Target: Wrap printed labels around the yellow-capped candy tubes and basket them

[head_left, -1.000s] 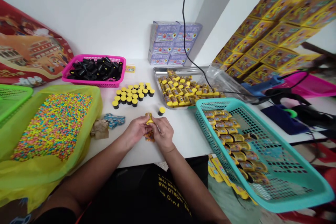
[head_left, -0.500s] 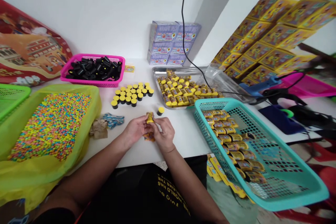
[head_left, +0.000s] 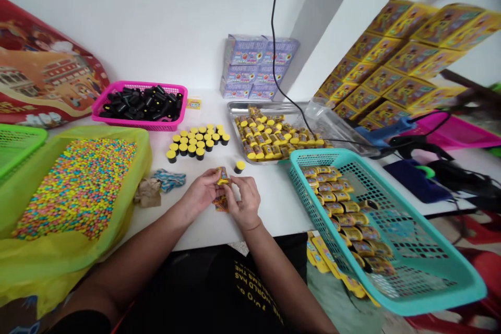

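Both my hands are close together over the white table. My left hand (head_left: 201, 191) and my right hand (head_left: 245, 202) pinch a small labelled yellow tube (head_left: 223, 176) between their fingers. A strip of orange-yellow printed label (head_left: 221, 204) hangs below it, partly behind my fingers. Just beyond my right hand stands a single black tube with a yellow cap (head_left: 239, 167). Further back, a tight group of similar capped tubes (head_left: 191, 142) stands upright on the table.
A pink basket of black tubes (head_left: 139, 92) and a metal tray of labelled tubes (head_left: 238, 115) stand at the back. A teal basket (head_left: 313, 188) of labelled tubes sits to my right. Coloured candy fills a lined green tray (head_left: 23, 229) to my left. A blue glue gun (head_left: 387, 132) lies at the right.
My hands have turned the yellow tube slightly and moved a little to the left. The view has shifted slightly; nothing else on the table has visibly moved.
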`<act>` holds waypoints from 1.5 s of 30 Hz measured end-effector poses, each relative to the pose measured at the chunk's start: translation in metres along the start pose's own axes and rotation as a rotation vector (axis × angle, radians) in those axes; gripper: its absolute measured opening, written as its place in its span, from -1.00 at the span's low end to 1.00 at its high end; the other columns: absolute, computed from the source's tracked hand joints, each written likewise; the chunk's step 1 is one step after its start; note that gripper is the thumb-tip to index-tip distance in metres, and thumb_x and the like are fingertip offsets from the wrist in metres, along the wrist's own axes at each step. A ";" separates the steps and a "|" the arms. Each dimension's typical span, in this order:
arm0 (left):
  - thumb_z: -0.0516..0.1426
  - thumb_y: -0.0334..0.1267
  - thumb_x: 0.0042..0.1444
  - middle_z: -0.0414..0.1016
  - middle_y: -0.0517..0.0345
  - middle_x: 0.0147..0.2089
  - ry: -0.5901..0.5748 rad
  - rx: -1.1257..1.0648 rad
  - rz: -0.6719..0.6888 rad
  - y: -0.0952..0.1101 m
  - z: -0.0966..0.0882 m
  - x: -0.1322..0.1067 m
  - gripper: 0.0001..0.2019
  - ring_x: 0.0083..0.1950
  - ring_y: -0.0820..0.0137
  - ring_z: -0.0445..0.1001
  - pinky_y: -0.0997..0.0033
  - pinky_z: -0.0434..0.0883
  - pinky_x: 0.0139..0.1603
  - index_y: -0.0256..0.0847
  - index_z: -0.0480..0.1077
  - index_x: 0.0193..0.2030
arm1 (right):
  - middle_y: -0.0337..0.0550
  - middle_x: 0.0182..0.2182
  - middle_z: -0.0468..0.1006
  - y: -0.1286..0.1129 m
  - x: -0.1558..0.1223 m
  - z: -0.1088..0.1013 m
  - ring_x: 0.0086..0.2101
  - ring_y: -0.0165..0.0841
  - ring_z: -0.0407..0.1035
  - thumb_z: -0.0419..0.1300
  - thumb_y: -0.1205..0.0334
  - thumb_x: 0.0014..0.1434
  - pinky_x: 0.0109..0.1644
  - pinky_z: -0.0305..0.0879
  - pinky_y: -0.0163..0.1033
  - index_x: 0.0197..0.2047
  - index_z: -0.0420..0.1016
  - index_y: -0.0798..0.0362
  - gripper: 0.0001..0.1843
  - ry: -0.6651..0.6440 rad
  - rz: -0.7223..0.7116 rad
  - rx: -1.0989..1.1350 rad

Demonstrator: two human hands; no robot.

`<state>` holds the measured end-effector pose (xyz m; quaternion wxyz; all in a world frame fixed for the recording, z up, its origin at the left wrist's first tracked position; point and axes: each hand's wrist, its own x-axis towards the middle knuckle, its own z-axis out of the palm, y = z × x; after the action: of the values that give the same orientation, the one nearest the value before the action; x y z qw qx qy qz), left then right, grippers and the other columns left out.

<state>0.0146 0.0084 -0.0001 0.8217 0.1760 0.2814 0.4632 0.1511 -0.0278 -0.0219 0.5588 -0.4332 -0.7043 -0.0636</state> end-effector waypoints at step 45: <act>0.28 0.10 -0.03 0.52 0.09 -0.43 0.211 0.258 0.182 0.001 -0.006 0.004 -0.54 -0.52 0.38 0.50 0.52 0.27 -0.58 -0.23 0.35 -0.18 | -0.09 -0.39 0.50 0.058 0.073 0.022 -0.35 -0.24 0.38 0.18 0.16 0.09 -0.21 0.35 -0.14 -0.23 0.45 0.08 -0.80 -0.154 0.210 -0.287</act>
<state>0.0113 0.0124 -0.0056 0.7129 0.2549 0.4061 0.5118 0.1745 0.0597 0.0093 0.4393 -0.5833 -0.6795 -0.0716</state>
